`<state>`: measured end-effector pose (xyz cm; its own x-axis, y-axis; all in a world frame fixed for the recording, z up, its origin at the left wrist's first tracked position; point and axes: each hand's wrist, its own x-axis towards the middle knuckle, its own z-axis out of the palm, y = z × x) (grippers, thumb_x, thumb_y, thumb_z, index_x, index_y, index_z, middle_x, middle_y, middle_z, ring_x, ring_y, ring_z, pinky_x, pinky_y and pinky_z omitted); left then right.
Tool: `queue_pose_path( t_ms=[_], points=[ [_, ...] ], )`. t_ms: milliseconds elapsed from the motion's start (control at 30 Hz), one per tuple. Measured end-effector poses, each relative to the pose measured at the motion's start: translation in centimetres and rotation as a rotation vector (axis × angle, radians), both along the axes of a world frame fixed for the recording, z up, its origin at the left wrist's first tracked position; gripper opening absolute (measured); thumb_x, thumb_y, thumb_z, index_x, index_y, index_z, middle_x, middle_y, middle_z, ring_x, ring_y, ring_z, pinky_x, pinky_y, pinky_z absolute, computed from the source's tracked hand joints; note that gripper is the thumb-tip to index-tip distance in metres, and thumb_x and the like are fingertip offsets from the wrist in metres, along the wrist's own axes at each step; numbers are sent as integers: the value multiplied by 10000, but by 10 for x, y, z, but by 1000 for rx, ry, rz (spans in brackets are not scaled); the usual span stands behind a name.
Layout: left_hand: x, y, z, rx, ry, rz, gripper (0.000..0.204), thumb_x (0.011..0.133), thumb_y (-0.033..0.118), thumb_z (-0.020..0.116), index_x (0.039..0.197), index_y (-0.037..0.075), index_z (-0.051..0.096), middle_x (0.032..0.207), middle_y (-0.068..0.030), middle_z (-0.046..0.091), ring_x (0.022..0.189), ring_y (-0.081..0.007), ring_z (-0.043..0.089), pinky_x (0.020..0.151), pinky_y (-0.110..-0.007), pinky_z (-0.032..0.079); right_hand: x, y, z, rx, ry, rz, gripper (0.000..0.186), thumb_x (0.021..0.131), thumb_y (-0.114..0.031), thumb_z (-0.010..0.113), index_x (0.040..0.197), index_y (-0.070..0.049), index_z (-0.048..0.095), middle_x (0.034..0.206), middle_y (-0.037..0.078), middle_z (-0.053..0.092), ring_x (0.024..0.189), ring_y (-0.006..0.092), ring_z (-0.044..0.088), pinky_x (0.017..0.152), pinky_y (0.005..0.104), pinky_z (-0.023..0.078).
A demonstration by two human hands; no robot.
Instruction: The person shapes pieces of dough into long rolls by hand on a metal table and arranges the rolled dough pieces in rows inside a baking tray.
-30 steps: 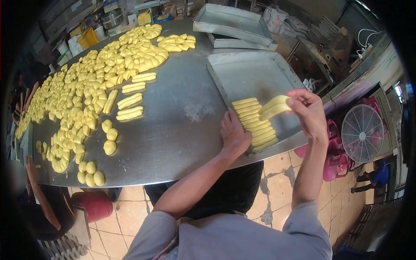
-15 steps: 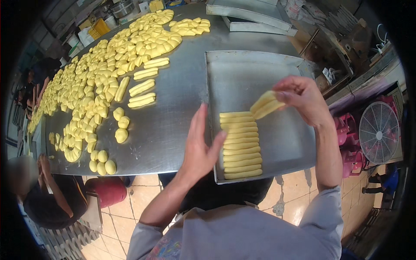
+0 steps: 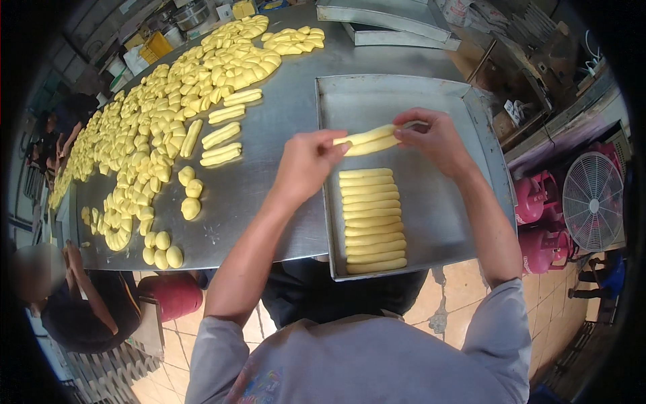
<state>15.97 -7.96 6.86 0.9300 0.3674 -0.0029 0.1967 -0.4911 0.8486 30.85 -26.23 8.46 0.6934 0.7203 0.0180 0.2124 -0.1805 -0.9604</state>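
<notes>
Between my two hands stretches a pair of yellow dough sticks [image 3: 369, 141], lying side by side above the metal baking tray [image 3: 459, 246]. My left hand [image 3: 306, 158] pinches their left end and my right hand [image 3: 431, 138] pinches the right end. Just below, a neat row of dough sticks [image 3: 373, 222] fills the tray's near left part, packed against each other. The tray rests at the right of the steel table and its near edge juts past the table's edge. More dough sticks [image 3: 221, 136] lie in pairs on the table to the left.
Many dough pieces [image 3: 134, 141] cover the left side of the steel table [image 3: 282, 101]. Stacked metal trays [image 3: 390, 27] stand at the far right. Beyond the table's right side are a fan [image 3: 592, 202] and pink gas cylinders [image 3: 538, 249]. Another person [image 3: 81, 306] is at the near left.
My left hand has moved up from beside the tray and taken the left end of the dough sticks. The right hand shifted left, turning them level above the row.
</notes>
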Motion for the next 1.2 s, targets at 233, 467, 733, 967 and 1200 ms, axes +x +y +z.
queue_pose_path(
  t_ms=[233, 467, 733, 967, 1200],
  points=[
    [29, -9, -29, 954, 197, -200, 135, 839, 180, 616, 926, 120, 701, 809, -110, 674, 987, -259, 598, 1032, -577, 227, 21, 5, -56, -206, -6, 51, 194, 816, -57, 639, 984, 39, 625, 903, 61, 619, 818, 130, 607, 714, 258, 533],
    [28, -8, -28, 927, 299, -235, 143, 860, 198, 591, 907, 118, 701, 842, -115, 674, 1048, -252, 582, 1048, -621, 165, 21, 2, -65, -153, 165, 84, 180, 826, -59, 627, 970, 46, 613, 928, 75, 603, 829, 145, 603, 720, 262, 537],
    [40, -8, -31, 948, 182, -416, 196, 808, 88, 580, 981, 51, 665, 992, -164, 654, 1057, -302, 573, 1050, -453, 311, 16, 6, -61, -490, -318, 183, 237, 770, -55, 624, 1000, -1, 635, 867, 94, 625, 813, 166, 612, 708, 308, 510],
    [51, -3, -18, 606, 292, -549, 256, 702, 6, 529, 910, 5, 677, 963, -190, 654, 977, -333, 607, 824, -390, 490, 19, 8, -63, -357, -423, 370, 344, 709, 17, 499, 1018, -12, 647, 891, 156, 649, 826, 263, 612, 771, 341, 472],
    [62, -6, 1, 577, 557, -606, 507, 747, 6, 463, 1251, 9, 523, 1273, -200, 517, 1158, -308, 513, 973, -366, 413, 20, 6, -59, -472, -224, 266, 321, 778, 18, 467, 1054, -13, 629, 841, 61, 630, 760, 160, 579, 738, 282, 464]
  ],
)
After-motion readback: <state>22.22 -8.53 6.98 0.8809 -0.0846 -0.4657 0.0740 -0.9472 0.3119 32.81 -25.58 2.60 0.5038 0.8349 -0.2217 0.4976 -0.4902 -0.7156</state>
